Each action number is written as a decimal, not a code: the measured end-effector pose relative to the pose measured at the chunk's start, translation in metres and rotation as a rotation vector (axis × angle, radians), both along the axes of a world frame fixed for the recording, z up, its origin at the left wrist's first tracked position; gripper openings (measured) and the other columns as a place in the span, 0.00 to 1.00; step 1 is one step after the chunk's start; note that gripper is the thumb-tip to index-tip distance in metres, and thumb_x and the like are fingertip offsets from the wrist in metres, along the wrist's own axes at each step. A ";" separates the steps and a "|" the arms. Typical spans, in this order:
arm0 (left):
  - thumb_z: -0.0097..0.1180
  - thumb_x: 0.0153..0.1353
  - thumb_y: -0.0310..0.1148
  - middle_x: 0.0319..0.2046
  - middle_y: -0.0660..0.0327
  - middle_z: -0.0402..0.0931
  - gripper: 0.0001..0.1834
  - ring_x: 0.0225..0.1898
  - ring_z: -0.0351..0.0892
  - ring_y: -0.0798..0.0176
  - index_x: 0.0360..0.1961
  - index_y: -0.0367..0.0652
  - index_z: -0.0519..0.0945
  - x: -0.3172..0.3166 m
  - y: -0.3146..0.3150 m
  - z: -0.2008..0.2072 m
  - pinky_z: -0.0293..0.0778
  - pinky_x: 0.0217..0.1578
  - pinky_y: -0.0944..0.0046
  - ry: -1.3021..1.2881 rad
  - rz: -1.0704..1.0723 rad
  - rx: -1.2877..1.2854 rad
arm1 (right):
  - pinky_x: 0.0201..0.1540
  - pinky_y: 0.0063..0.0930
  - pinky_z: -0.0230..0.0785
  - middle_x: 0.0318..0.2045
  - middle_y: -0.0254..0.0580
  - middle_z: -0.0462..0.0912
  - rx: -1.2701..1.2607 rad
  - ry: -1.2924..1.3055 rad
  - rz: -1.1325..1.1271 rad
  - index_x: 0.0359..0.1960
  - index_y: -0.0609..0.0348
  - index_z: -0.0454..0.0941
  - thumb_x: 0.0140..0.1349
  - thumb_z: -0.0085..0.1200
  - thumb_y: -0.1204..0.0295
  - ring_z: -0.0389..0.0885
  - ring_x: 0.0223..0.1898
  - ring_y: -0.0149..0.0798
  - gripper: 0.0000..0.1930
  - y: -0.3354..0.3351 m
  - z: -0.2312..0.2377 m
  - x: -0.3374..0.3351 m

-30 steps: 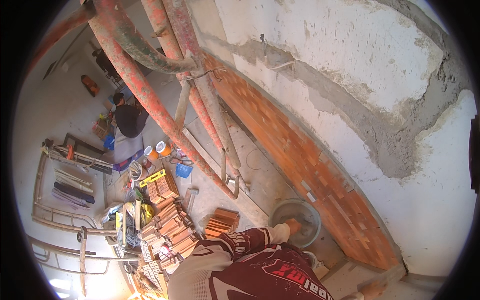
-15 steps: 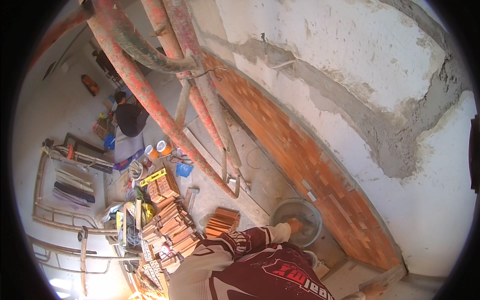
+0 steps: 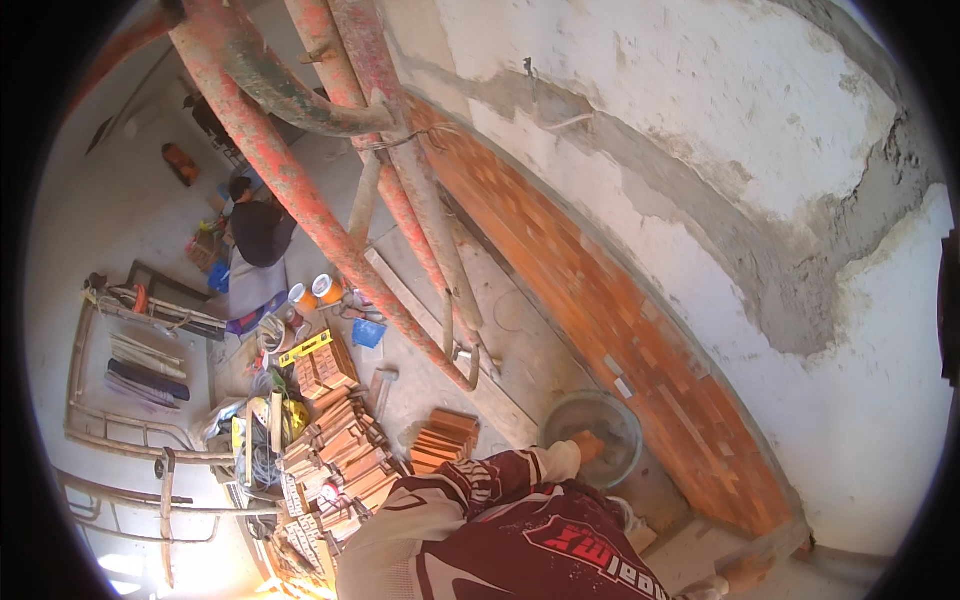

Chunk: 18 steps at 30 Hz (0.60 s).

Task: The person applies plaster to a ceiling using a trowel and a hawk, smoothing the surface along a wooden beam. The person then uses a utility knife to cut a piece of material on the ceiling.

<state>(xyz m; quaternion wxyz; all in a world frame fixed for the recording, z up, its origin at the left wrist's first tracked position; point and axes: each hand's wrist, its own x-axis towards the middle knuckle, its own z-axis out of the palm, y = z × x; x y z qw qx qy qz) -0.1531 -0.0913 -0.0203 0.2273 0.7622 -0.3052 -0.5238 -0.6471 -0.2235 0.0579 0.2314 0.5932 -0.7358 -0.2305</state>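
Observation:
My left hand (image 3: 589, 446) reaches down into a round grey basin (image 3: 549, 421) beside the brick-faced strip of wall. Its fingers are too small and too far inside to make out. My right hand (image 3: 745, 572) is low at the right, wrapped against a long, flat, pale strip (image 3: 780, 543), blurred and of a kind I cannot make out. The basin's murky grey contents (image 3: 618, 445) show past my left hand. A small stack of orange-brown tiles (image 3: 443, 440) stands left of the basin.
Red, paint-worn scaffold pipes (image 3: 290, 190) cross the upper view. Tile stacks (image 3: 345, 450), a yellow level (image 3: 305, 348), a hammer (image 3: 381, 390), a blue dustpan-like piece (image 3: 368, 332) and buckets (image 3: 326, 288) stand left. Another person (image 3: 262, 232) sits farther off. A patched white wall (image 3: 690, 110) rises right.
My right hand and the flat strip have shifted slightly upward. My left hand stays at the basin, barely moved.

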 end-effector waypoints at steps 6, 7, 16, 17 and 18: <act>0.45 0.52 0.34 0.30 0.50 0.77 0.12 0.34 0.77 0.47 0.27 0.42 0.81 0.012 -0.002 0.035 0.72 0.36 0.51 -0.592 -0.730 -0.165 | 0.56 0.39 0.55 0.49 0.54 0.72 -0.524 -0.747 0.472 0.49 0.64 0.69 0.57 0.41 0.66 0.66 0.54 0.50 0.20 0.009 0.079 0.069; 0.46 0.51 0.33 0.27 0.49 0.77 0.12 0.31 0.78 0.47 0.23 0.42 0.81 0.014 0.001 0.041 0.73 0.33 0.51 -0.684 -0.803 -0.244 | 0.58 0.40 0.54 0.50 0.48 0.72 -0.558 -0.683 0.447 0.50 0.59 0.69 0.60 0.36 0.68 0.67 0.53 0.48 0.18 0.014 0.090 0.076; 0.44 0.45 0.23 0.20 0.61 0.64 0.04 0.20 0.64 0.63 0.25 0.42 0.67 0.005 0.006 0.032 0.64 0.24 0.62 0.731 0.527 -0.190 | 0.46 0.43 0.62 0.42 0.54 0.72 -0.740 -0.913 -0.116 0.50 0.56 0.66 0.50 0.50 0.71 0.68 0.44 0.55 0.23 0.022 0.127 0.104; 0.45 0.45 0.24 0.20 0.62 0.64 0.04 0.20 0.64 0.63 0.25 0.42 0.66 0.005 0.004 0.033 0.65 0.24 0.62 0.777 0.539 -0.164 | 0.45 0.43 0.63 0.41 0.53 0.72 -0.758 -0.939 -0.159 0.50 0.55 0.66 0.50 0.50 0.71 0.69 0.44 0.55 0.23 0.022 0.127 0.106; 0.45 0.45 0.24 0.21 0.62 0.64 0.04 0.20 0.64 0.63 0.25 0.42 0.66 0.006 0.003 0.033 0.65 0.24 0.62 0.822 0.554 -0.140 | 0.44 0.43 0.63 0.40 0.53 0.72 -0.775 -0.966 -0.198 0.50 0.54 0.66 0.49 0.51 0.72 0.69 0.43 0.54 0.23 0.023 0.126 0.105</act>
